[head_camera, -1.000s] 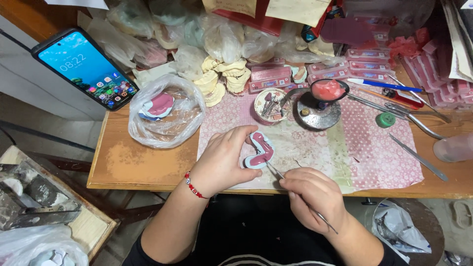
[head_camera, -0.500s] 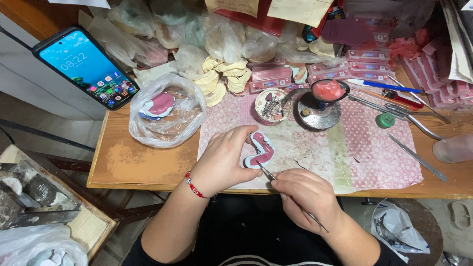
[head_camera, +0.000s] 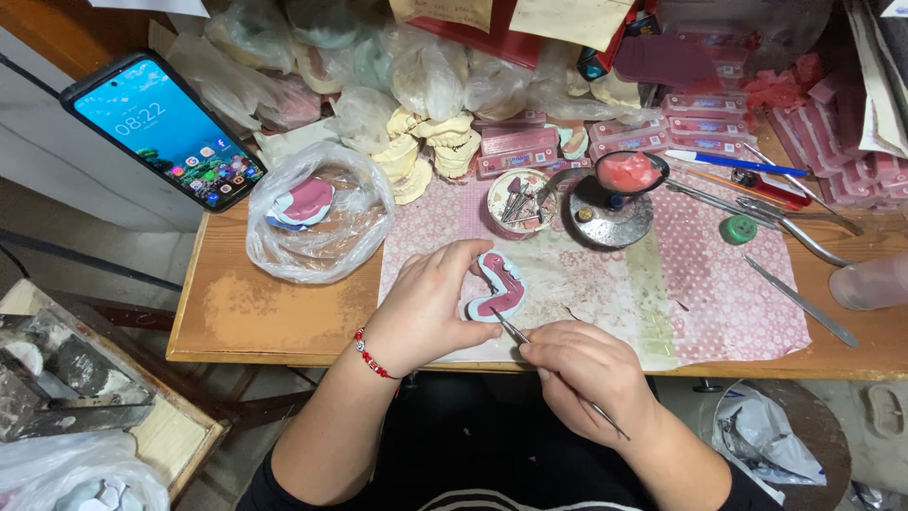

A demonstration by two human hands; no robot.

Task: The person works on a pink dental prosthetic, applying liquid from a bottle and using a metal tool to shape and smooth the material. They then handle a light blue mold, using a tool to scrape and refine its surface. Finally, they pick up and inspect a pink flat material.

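**Dental cast held at the table edge, metal tool at its wax rim**

Left hand (head_camera: 426, 308), red bead bracelet (head_camera: 374, 355) at the wrist, grips a white dental cast (head_camera: 498, 287) bearing a pink wax rim; thumb below, fingers curled over the top. The cast sits just above the near edge of the wooden table (head_camera: 246, 312), over a pink patterned paper sheet (head_camera: 719, 303).

Right hand (head_camera: 582, 374) is closed in a pen grip around a thin metal instrument (head_camera: 515, 333); its tip meets the lower edge of the cast.

Nearby: a clear plastic bag (head_camera: 317, 222) holding another pink-and-white cast, left of the hands; a small dish of burs (head_camera: 518, 199); a spoon of pink wax (head_camera: 627, 172) over a metal stand; a phone (head_camera: 163, 130) propped at far left.
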